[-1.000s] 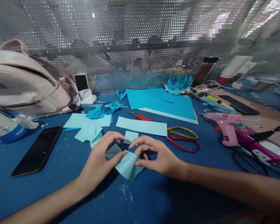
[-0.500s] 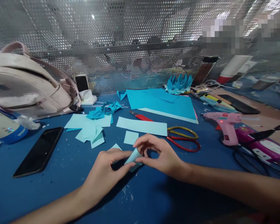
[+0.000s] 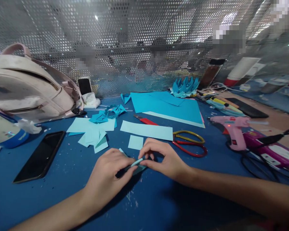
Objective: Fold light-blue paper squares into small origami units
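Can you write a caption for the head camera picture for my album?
Two hands, left hand and right hand, press a folded blue paper on a blue table.

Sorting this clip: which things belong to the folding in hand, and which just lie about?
In hand: left hand and right hand pinching the folded paper piece; small paper square; paper strip.
Lying about: scissors, glue gun, phone, backpack.

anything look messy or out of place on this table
Nothing looks broken or spilled. Small white flecks dot the blue table near the hands, and cut paper squares lie in a loose, overlapping heap. Both the left hand and right hand pinch a folded paper piece.
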Demonstrator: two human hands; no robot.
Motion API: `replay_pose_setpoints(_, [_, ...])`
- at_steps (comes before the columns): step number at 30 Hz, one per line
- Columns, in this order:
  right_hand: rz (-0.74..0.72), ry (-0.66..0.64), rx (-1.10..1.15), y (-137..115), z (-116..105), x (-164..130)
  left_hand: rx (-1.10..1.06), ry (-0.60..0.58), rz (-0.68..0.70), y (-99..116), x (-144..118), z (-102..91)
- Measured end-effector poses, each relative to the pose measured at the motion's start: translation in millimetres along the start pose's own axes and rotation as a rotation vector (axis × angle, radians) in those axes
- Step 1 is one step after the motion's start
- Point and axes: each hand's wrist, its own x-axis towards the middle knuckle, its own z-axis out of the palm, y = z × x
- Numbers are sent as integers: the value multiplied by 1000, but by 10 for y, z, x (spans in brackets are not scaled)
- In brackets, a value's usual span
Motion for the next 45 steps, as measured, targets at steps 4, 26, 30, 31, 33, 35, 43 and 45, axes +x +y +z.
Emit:
replay_pose_setpoints(4, [-6,-30,-12,15,-3,-8,10,-4,10,7,-1,-5])
replay_pose_setpoints(26, [81,2,-31,-33,-11,6,-341,-22,-465,21,79,-46])
replay_pose_setpoints(30, [108,4,-31,-32,-14,13,-411,-32,-503,-21,95,-48])
replay_pose_setpoints(31, [107,1,-36,-30,-14,13,-414,-25,-500,-24,93,-47])
replay_pose_setpoints(33, [96,-3,-43,-23,-10,12,-406,-14,-496,-17,86,-43])
replay_pose_setpoints(35, [80,-1,-42,-15,-4,12,-382,-18,-490,0,79,-38])
replay_pose_setpoints(43, [65,16,-48,-51,32,-9,-182,39,-326,12,31,-8])
replay_pose_setpoints(45, [40,54,-50,-78,42,-21,-178,58,-296,17,27,-5])
